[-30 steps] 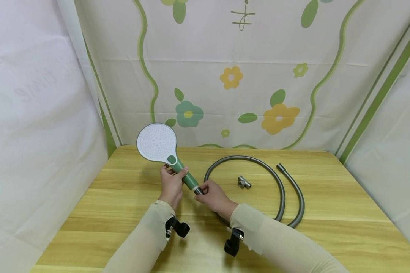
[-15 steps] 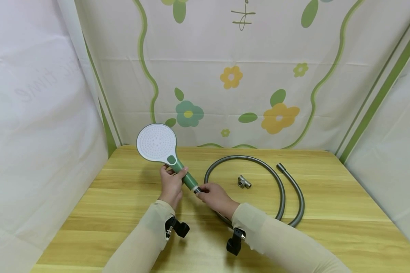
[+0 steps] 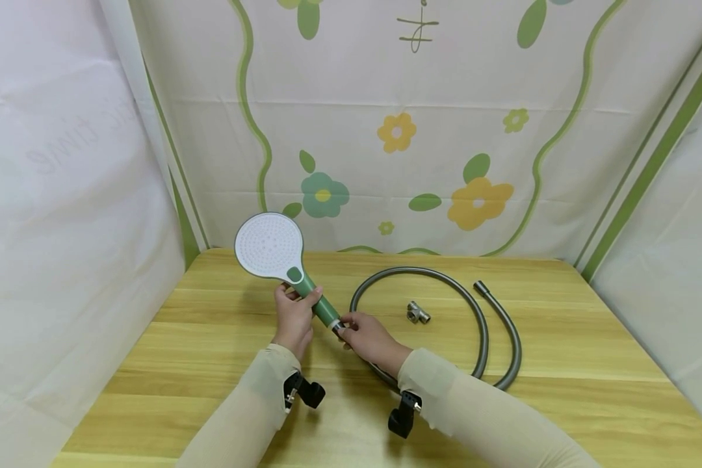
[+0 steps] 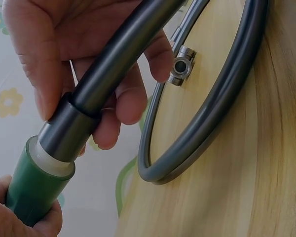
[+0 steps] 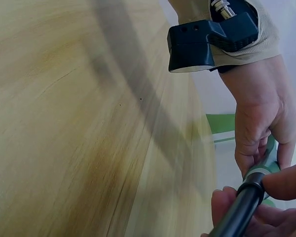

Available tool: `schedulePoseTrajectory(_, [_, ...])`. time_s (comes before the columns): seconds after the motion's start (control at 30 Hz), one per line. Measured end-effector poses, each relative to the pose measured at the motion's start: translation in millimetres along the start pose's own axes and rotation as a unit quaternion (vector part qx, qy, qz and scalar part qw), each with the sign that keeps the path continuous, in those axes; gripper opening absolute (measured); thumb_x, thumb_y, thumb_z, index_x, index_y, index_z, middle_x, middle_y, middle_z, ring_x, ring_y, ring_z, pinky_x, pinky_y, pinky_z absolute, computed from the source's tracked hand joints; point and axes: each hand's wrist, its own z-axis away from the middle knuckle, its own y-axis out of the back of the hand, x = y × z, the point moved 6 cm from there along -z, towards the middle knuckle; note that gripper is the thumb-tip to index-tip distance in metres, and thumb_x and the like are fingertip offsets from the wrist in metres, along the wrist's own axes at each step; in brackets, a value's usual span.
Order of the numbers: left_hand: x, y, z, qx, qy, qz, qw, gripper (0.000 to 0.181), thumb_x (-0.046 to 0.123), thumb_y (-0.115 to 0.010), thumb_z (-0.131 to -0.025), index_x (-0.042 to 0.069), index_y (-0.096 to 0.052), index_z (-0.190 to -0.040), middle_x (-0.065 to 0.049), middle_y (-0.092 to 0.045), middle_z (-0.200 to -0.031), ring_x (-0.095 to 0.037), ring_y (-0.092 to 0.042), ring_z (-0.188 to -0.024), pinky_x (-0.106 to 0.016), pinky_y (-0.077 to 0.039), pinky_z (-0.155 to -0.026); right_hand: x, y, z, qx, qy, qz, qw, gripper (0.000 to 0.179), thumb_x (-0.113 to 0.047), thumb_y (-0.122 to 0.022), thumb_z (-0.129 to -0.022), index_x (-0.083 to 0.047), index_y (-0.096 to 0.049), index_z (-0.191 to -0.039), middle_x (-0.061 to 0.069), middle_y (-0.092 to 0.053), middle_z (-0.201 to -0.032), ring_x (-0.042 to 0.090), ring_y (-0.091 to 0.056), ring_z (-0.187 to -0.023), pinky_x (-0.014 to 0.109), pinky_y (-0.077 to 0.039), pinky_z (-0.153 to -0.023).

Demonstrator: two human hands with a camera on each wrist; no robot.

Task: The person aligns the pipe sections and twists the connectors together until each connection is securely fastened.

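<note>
A green shower head [image 3: 268, 247] with a round white spray face is held tilted over the table, its face at the upper left. My left hand [image 3: 294, 318] grips its green handle [image 4: 38, 190]. At the handle's lower end my right hand [image 3: 374, 339] pinches the dark connector nut [image 4: 66, 129] of a grey shower hose [image 3: 483, 325]. In the left wrist view, the nut sits against a white collar [image 4: 54, 165] at the handle's end; any threads are hidden. The right wrist view shows both hands at this joint, with the hose [image 5: 237, 217] running between the right fingers.
The hose loops across the wooden table [image 3: 573, 338], its free end fitting [image 3: 481, 287] lying at the right. Inside the loop lies a small metal tee fitting [image 3: 418, 312]. A flowered cloth [image 3: 339, 149] rises behind the table's far edge, with cloth walls at both sides.
My right hand's fingers have shifted around the connector nut, spreading, then closing, and the wrist has moved slightly right. The left hand and shower head have stayed nearly in place.
</note>
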Motion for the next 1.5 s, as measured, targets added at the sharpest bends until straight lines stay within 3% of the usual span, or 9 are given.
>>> schedulePoseTrajectory(0.2, [1.4,-0.8,0.7,-0.001,-0.003,0.0,1.0,0.076,0.003,-0.066,-0.09,0.008,-0.016,-0.146,-0.017,-0.032,-0.124,-0.032,-0.048,-0.113,-0.04,-0.045,-0.096,0.5,1.7,0.5,0.002,-0.001,0.006,1.0,0.038,-0.019,-0.06,-0.095,0.004,-0.054,-0.125,0.013,-0.064,-0.098,0.027,-0.063,-0.085,0.032,-0.05,-0.066])
schedulePoseTrajectory(0.4, [1.3,-2.4,1.8,-0.001,-0.002,0.002,1.0,0.075,0.001,-0.067,-0.089,0.007,-0.017,-0.146,-0.017,-0.033,-0.122,-0.032,-0.048,-0.113,-0.04,-0.045,-0.096,1.1,3.0,-0.1,0.008,0.01,0.03,0.9995,0.041,-0.018,-0.071,-0.086,0.004,-0.055,-0.117,0.009,-0.059,-0.087,0.017,-0.052,-0.071,0.027,-0.044,-0.06])
schedulePoseTrajectory(0.8, [2.0,-5.3,4.1,0.002,-0.004,0.004,1.0,0.074,0.001,-0.066,-0.09,0.006,-0.017,-0.146,-0.017,-0.033,-0.123,-0.032,-0.048,-0.112,-0.04,-0.046,-0.097,3.7,2.6,-0.8,0.018,0.007,0.01,0.9998,0.022,-0.014,-0.066,-0.091,0.001,-0.055,-0.103,0.009,-0.062,-0.089,0.021,-0.06,-0.076,0.029,-0.047,-0.062])
schedulePoseTrajectory(0.93, [1.3,-5.6,4.2,0.002,-0.007,0.004,1.0,0.074,0.001,-0.065,-0.09,0.007,-0.017,-0.146,-0.017,-0.032,-0.122,-0.032,-0.047,-0.112,-0.04,-0.045,-0.097,2.9,2.7,0.9,0.017,0.01,0.015,0.9997,0.022,-0.016,-0.063,-0.094,0.003,-0.057,-0.105,0.01,-0.063,-0.092,0.022,-0.061,-0.078,0.03,-0.049,-0.063])
schedulePoseTrajectory(1.13, [0.3,-6.0,3.7,-0.002,-0.014,0.01,0.9999,0.073,0.001,-0.064,-0.091,0.007,-0.016,-0.146,-0.016,-0.031,-0.122,-0.032,-0.046,-0.113,-0.041,-0.045,-0.097,3.2,4.0,-0.7,0.023,-0.002,0.051,0.9984,0.028,-0.021,-0.058,-0.097,0.003,-0.063,-0.111,0.009,-0.059,-0.088,0.017,-0.048,-0.071,0.029,-0.041,-0.06])
schedulePoseTrajectory(1.37, [-1.0,-6.0,3.3,0.006,-0.012,0.006,0.9999,0.074,0.002,-0.066,-0.09,0.008,-0.017,-0.146,-0.017,-0.032,-0.123,-0.032,-0.047,-0.113,-0.041,-0.045,-0.096,2.1,4.2,-1.1,0.018,0.003,0.048,0.9987,0.027,-0.018,-0.053,-0.099,0.004,-0.064,-0.111,0.015,-0.064,-0.096,0.022,-0.06,-0.081,0.032,-0.05,-0.066])
schedulePoseTrajectory(1.5, [-1.8,-5.9,2.9,0.012,-0.012,0.004,0.9998,0.075,0.002,-0.067,-0.089,0.008,-0.019,-0.146,-0.017,-0.033,-0.123,-0.032,-0.047,-0.112,-0.04,-0.045,-0.095,2.4,3.0,-1.5,0.01,0.002,0.014,0.9999,0.032,-0.016,-0.05,-0.101,0.006,-0.058,-0.122,0.019,-0.064,-0.101,0.032,-0.062,-0.09,0.036,-0.052,-0.072])
